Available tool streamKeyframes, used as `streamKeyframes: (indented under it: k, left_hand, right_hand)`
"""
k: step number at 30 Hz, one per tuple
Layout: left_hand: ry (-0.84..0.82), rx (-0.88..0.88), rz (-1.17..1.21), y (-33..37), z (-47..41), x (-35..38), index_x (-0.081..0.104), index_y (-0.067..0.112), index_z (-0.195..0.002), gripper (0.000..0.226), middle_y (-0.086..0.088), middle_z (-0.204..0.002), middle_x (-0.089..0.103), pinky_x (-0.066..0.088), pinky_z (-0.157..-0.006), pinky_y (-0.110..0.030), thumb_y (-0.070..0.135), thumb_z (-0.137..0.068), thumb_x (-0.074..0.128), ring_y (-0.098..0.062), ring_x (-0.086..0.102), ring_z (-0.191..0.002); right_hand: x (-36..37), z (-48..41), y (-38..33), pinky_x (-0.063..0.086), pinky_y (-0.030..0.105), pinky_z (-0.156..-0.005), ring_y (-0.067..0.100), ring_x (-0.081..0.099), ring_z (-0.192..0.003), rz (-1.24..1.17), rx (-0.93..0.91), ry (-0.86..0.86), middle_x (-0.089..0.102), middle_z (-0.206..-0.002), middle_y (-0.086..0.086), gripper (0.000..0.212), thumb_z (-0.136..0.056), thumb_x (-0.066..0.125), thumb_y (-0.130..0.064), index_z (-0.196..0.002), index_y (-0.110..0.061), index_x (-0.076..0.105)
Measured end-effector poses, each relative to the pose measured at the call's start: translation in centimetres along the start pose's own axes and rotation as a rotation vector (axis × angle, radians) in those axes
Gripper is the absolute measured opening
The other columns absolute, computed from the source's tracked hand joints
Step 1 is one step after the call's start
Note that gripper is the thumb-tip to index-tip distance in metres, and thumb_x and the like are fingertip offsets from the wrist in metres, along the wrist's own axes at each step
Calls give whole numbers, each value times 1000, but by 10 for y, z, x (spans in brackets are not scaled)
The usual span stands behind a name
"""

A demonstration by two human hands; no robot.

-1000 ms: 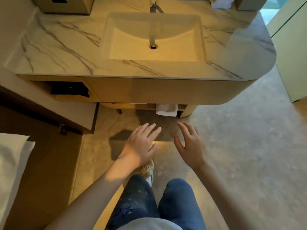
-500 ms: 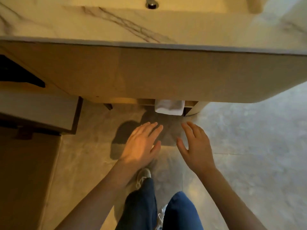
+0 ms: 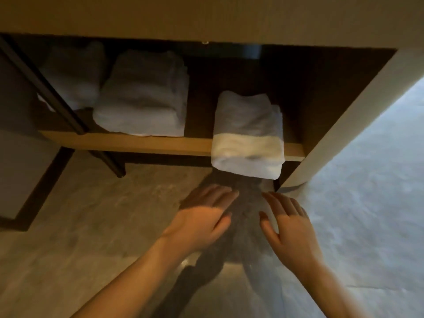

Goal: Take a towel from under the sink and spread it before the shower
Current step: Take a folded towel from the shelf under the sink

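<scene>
Reaching flat — left hand (image 3: 203,218), right hand (image 3: 289,228) — toward towel (image 3: 246,138).

Dim wooden shelf (image 3: 128,143), seemingly stone floor (image 3: 80,226)

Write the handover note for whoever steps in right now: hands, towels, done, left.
Left hand: open, empty, reaching toward the shelf.
Right hand: open, empty, alongside it.
Folded white towel: at the right end of the wooden shelf under the sink, its front overhanging the edge, just beyond both hands.
Two more folded white towel stacks sit further left on the shelf.
Done: nothing taken yet.
Left: grasp the near towel, pull it out, spread it before the shower, which is not in view.
</scene>
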State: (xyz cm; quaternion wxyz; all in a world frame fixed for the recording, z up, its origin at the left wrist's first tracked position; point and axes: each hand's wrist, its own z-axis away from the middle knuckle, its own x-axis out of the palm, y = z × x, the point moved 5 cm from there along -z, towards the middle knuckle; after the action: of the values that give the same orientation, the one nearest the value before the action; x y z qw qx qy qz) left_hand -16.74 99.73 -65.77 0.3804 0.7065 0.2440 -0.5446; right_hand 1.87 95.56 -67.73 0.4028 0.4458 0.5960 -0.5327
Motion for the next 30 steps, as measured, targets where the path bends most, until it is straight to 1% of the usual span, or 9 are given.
streamKeyframes:
  k: [3, 6, 8, 11, 13, 16, 19, 24, 30]
  left_hand:
    - [65, 32, -68, -10, -5, 14, 53, 23, -137, 47, 0, -136, 58, 37, -105, -33, 36, -92, 56, -21, 53, -125]
    - [59, -9, -14, -18, -14, 13, 44, 27, -143, 48, 3, -145, 48, 32, -109, -36, 41, -98, 44, -18, 43, -133]
    - [116, 2, -71, -20, -26, 0, 45, 26, -140, 49, 3, -140, 50, 37, -103, -34, 44, -96, 36, -16, 46, -126]
    - [263, 24, 0, -25, -51, -25, 51, 23, -134, 43, 2, -132, 58, 45, -98, -33, 39, -95, 41, -15, 53, -119]
    - [338, -36, 117, -36, -70, -33, 52, 26, -133, 41, 5, -133, 55, 44, -96, -29, 41, -96, 40, -11, 49, -120]
    - [300, -182, 223, -54, -102, -21, 45, 29, -138, 41, 3, -135, 48, 42, -95, -30, 39, -97, 46, -15, 44, -122]
    - [233, -288, 208, -65, -124, 1, 41, 30, -142, 45, -2, -136, 45, 41, -96, -34, 41, -98, 45, -22, 42, -123]
    - [185, -404, 208, -68, -133, 24, 42, 35, -139, 41, -7, -140, 32, 37, -103, -38, 46, -99, 40, -28, 35, -123]
    - [279, -480, 451, -61, -122, 35, 45, 36, -136, 39, -1, -143, 24, 42, -97, -27, 38, -97, 52, -25, 40, -125]
  right_hand:
    - [14, -11, 13, 48, 41, -93, 29, 58, -114, 0, -53, 83, 61, -129, 7, 52, -92, 39, -47, -131, -17, 55]
    - [6, -23, 17, 45, 37, -94, 25, 54, -117, -34, -67, 147, 57, -133, 4, 50, -94, 42, -46, -136, -21, 50]
    - [-4, -36, 17, 46, 37, -96, 22, 51, -121, -71, -50, 164, 53, -138, 0, 48, -97, 37, -50, -139, -27, 44]
    - [-19, -64, 16, 42, 35, -100, 23, 49, -125, -75, -33, 212, 50, -142, -2, 48, -97, 32, -55, -139, -33, 39]
    - [-24, -87, 17, 36, 32, -102, 21, 45, -129, -88, -35, 242, 47, -145, -2, 49, -98, 32, -57, -139, -33, 40]
    - [-15, -124, 24, 35, 37, -106, 25, 39, -133, -62, -28, 215, 41, -150, -1, 51, -99, 27, -55, -142, -32, 41]
    - [0, -147, 36, 40, 43, -101, 33, 46, -125, -46, 35, 209, 47, -146, 6, 55, -96, 26, -53, -141, -28, 45]
    - [25, -153, 48, 41, 46, -100, 37, 46, -123, -85, 100, 152, 42, -148, 8, 66, -90, 16, -62, -141, -29, 44]
    - [45, -140, 54, 36, 49, -108, 38, 32, -135, -241, 212, 164, 24, -154, 9, 59, -91, 24, -63, -144, -40, 36]
